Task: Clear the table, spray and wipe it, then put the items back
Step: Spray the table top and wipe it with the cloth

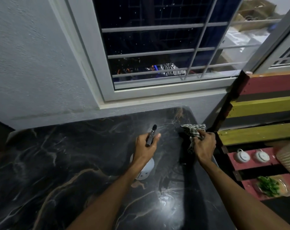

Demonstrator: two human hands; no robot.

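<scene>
left hand (145,146) gripped spray bottle (145,170) by neck above dark marble table (49,163), fingers wrapped round trigger head, nozzle pointing toward window. right hand (203,146) clutched checked cloth (193,131), bunched in closed fingers, near table's right edge.

Two bare forearms, no sleeves; left grip (145,143), right grip (204,144)

Both bare forearms reached forward over the table (57,163). The left hand (145,147) was wrapped around a spray bottle (145,170), forefinger extended — the right hand (204,146) clutched a checked cloth (193,131), fingers curled tight.
</scene>
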